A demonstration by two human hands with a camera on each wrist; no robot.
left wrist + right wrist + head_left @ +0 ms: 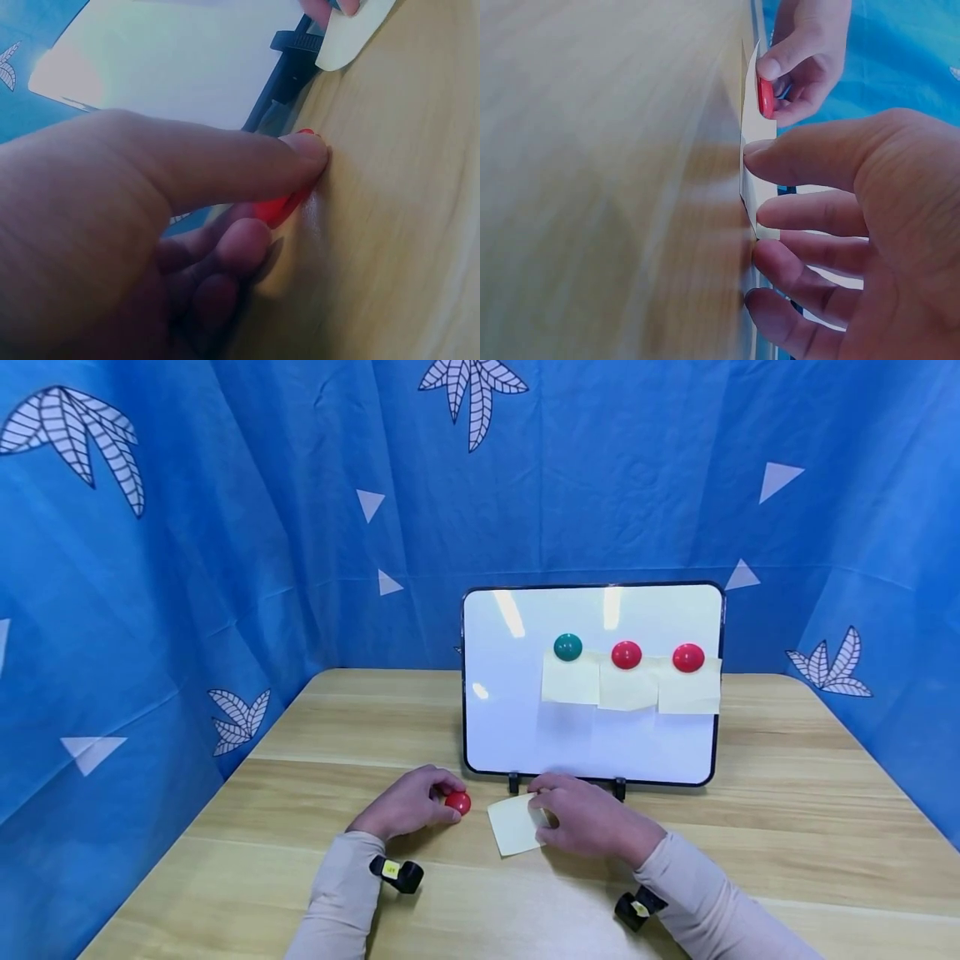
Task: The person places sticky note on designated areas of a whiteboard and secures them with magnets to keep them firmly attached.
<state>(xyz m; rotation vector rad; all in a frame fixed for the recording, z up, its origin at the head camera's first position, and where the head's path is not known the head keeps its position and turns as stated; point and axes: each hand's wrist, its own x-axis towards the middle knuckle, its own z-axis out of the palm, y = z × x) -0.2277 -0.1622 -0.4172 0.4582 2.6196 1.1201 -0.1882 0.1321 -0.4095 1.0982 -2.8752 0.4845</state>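
My left hand (408, 802) pinches a red round magnet (457, 802) between thumb and fingers, low over the wooden table. In the left wrist view, the thumb lies across the red magnet (279, 208) and covers part of it. To the right, my right hand (581, 817) holds a pale yellow sticky note (513, 827) by its right side, thumb at the near edge and a fingertip at the far edge. The right wrist view shows the sticky note (751, 112) nearly edge-on, slightly bent, with the thumb against it.
Behind the hands stands a black-framed whiteboard (502, 727) on small black feet (619, 789). On it, one green magnet (567, 647) and two red magnets (626, 654) sit at the tops of three pale notes (570, 683). A blue patterned curtain (300, 527) surrounds the table (247, 868).
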